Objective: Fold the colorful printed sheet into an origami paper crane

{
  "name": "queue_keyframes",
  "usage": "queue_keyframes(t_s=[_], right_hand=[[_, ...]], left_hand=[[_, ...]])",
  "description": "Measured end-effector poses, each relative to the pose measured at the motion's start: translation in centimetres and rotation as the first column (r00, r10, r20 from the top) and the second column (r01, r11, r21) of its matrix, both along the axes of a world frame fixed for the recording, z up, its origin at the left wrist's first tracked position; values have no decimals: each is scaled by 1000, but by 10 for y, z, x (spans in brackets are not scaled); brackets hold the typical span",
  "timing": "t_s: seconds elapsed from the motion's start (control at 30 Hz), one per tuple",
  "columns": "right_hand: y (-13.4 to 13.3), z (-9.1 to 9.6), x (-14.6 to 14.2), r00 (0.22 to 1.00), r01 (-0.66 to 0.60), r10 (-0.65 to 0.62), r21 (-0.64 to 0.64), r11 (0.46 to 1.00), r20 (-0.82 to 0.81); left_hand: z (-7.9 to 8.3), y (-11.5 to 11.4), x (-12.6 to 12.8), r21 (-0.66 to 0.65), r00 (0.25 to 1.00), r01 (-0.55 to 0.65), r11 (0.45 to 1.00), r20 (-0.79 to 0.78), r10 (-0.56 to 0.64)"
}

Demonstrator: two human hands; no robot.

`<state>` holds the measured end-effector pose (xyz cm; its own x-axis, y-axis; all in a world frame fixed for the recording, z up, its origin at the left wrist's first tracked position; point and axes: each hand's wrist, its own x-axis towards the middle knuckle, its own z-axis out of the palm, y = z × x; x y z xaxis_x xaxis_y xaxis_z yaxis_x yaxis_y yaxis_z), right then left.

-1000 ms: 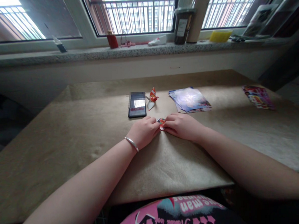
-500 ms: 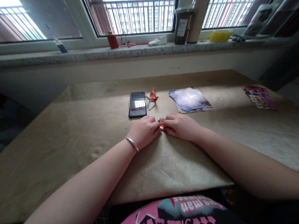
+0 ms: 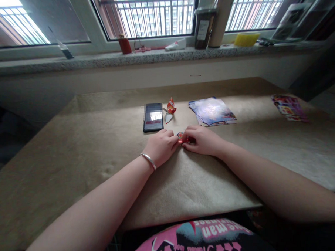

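Note:
Close to the middle of the table, a small piece of printed paper (image 3: pixel 180 137), red with some green, lies between my hands. My left hand (image 3: pixel 162 146) pinches its left side, fingers closed. From the right, my right hand (image 3: pixel 203 140) grips the other side with thumb and fingertips, and its curled fingers cover part of the paper. Just beyond the hands is a folded orange-and-white paper piece (image 3: pixel 171 107), shaped like a paper crane. Left of it lies a black phone (image 3: pixel 153 122) with its screen lit.
A stack of printed sheets (image 3: pixel 212 110) lies right of the crane shape. Farther right are colourful printed cards or papers (image 3: pixel 290 108). On the stone windowsill (image 3: pixel 98 62) stand a red container (image 3: pixel 124 45), a dark lidded jar (image 3: pixel 204 29) and a yellow sponge-like block (image 3: pixel 246 40).
My right thumb has shifted and a gap now shows between it and the curled fingers. My left hand keeps its place on the paper. The view has moved slightly.

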<state>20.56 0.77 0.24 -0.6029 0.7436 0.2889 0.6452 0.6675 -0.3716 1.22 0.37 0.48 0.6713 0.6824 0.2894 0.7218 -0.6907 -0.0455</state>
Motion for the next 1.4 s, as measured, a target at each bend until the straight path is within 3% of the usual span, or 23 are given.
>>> queue_keyframes(t_s=[0.3,0.77,1.07,1.4], right_hand=[[4,-3,-2,998,-8,3,-78,997,-62],[6,-3,-1,992,122,-127,-178,977,-17],[7,-5,1,976,197,-212,-245,949,-39],[9,-9,7,970,157,-204,-300,941,-132]], left_hand=[[1,1,0,-40,1000,-9,999,-15,9],[6,1,-7,-96,993,109,989,55,-105],[7,4,-14,-7,971,231,973,-62,-231],[8,-1,-9,27,977,140,990,-166,-134]])
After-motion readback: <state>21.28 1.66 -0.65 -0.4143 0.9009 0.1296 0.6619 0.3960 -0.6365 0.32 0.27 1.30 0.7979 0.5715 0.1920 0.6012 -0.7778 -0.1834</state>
